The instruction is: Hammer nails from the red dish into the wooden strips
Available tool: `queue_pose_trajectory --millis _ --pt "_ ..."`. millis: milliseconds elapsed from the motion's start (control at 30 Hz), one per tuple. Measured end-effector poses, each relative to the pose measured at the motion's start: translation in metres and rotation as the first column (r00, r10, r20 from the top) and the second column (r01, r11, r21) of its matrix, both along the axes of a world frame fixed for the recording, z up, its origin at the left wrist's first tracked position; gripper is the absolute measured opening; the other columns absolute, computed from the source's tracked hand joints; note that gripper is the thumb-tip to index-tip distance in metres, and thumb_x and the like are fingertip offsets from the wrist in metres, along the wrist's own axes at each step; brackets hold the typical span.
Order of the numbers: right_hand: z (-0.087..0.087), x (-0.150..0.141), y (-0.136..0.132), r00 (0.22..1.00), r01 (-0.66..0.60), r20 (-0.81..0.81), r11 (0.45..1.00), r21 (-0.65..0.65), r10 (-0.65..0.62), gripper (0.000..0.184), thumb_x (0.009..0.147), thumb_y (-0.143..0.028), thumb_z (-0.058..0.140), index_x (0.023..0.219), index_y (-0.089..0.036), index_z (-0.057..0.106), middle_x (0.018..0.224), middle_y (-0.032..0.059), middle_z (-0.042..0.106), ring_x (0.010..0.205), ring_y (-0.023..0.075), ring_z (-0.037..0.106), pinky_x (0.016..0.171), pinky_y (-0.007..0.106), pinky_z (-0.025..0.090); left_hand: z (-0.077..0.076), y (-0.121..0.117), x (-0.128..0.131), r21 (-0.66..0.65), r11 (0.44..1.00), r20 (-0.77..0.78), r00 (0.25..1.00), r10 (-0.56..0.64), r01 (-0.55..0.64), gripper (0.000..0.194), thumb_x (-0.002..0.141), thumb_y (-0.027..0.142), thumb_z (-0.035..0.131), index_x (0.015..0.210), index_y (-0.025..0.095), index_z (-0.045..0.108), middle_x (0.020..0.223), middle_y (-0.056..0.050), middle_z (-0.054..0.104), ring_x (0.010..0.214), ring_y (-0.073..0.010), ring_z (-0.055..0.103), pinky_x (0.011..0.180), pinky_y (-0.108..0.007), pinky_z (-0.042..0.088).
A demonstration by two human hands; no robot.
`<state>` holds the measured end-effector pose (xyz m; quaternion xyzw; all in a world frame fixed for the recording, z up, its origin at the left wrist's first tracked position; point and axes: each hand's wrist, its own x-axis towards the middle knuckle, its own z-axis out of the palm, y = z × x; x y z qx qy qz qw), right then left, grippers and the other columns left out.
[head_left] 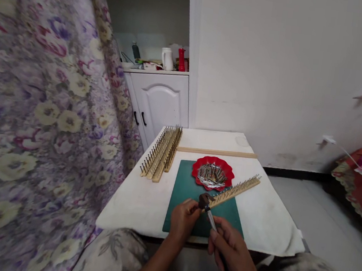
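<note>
Right hand [231,244] is gripping dark-headed metal hammer [211,220], apparently nailing.
Left hand [184,218] is resting, fingers curled, hold unclear, beside pale nail-studded wooden strip [237,192] lying across flat green mat [180,189]; next strike is likely needing aim.

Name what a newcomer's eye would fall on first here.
Probably the red dish of loose nails at the far end of the green mat. Next, the nail-studded wooden strips on the left of the table, then the hammer in the right hand, its head near the left hand.
</note>
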<state>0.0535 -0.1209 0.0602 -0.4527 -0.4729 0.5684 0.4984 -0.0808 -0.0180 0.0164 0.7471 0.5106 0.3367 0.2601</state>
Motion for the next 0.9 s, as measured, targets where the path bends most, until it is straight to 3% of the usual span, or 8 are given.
queue_pose_trajectory --millis 333,633,900 --pt "-0.003 0.006 -0.006 0.997 0.03 -0.071 0.999 -0.014 -0.031 0.032 0.089 -0.04 0.049 0.113 -0.017 0.049 0.061 -0.0056 0.059 0.029 0.0022 0.038 0.032 0.015 0.022 -0.002 -0.001 -0.001 -0.009 1.0 0.047 0.999 -0.018 0.019 0.015 0.079 0.024 0.054 0.073 0.019 0.067 0.069 0.001 0.057 0.061 -0.0106 0.052 0.056 -0.02 0.034" --pt "-0.04 0.023 -0.02 0.982 0.133 -0.123 0.986 -0.097 -0.145 0.043 0.082 -0.051 0.056 0.104 -0.015 0.051 0.058 -0.0036 0.061 0.027 0.0024 0.038 0.031 0.016 0.02 0.006 -0.001 -0.01 -0.039 0.997 0.085 0.994 -0.065 0.069 0.014 0.077 0.021 0.053 0.072 0.017 0.066 0.071 -0.001 0.059 0.064 -0.0127 0.055 0.059 -0.022 0.039" --pt "-0.052 0.023 -0.017 0.984 0.116 -0.123 0.986 -0.117 -0.13 0.041 0.083 -0.052 0.053 0.103 -0.015 0.051 0.057 -0.005 0.059 0.026 0.0035 0.038 0.03 0.016 0.021 0.022 0.009 -0.025 0.021 1.0 0.019 1.0 0.0 -0.001 0.019 0.08 0.029 0.053 0.068 0.017 0.062 0.067 0.001 0.057 0.063 -0.0125 0.054 0.058 -0.022 0.039"
